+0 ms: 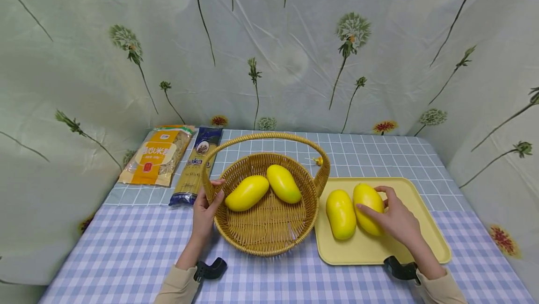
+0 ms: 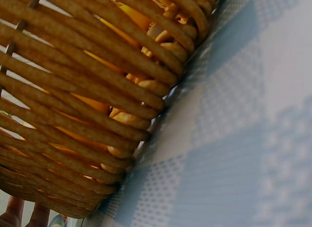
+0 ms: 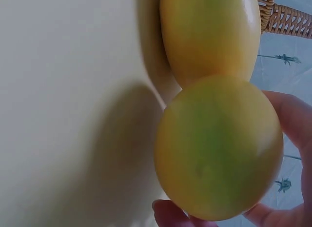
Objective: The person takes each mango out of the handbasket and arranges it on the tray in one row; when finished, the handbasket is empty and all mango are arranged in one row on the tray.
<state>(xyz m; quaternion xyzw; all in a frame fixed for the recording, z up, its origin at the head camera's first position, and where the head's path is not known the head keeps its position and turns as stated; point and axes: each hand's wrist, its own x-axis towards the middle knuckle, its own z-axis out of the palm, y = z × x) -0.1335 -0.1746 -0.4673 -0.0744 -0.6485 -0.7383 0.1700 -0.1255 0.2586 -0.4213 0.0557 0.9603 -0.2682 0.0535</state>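
My left hand (image 1: 204, 217) grips the left side of a round wicker basket (image 1: 266, 236), by the foot of its tall handle (image 1: 265, 136). Two yellow mangoes, one on the left (image 1: 247, 193) and one on the right (image 1: 284, 184), lie inside the basket. With thumb and fingers on opposite sides, my right hand (image 1: 400, 220) holds a mango (image 1: 368, 208) over the yellow tray (image 1: 421, 234). Another mango (image 1: 341, 215) lies just left of it on the tray. In the right wrist view, the held mango (image 3: 219, 149) shows its greenish end. Woven strands of the basket (image 2: 73, 105) fill the left wrist view.
Behind the basket to the left lie an orange-and-clear food bag (image 1: 156, 156) and a blue-and-gold packet (image 1: 195, 168). The tray stands against the basket's right side. A checked cloth (image 1: 126, 248) covers the table, and a dandelion-print curtain (image 1: 294, 51) hangs behind.
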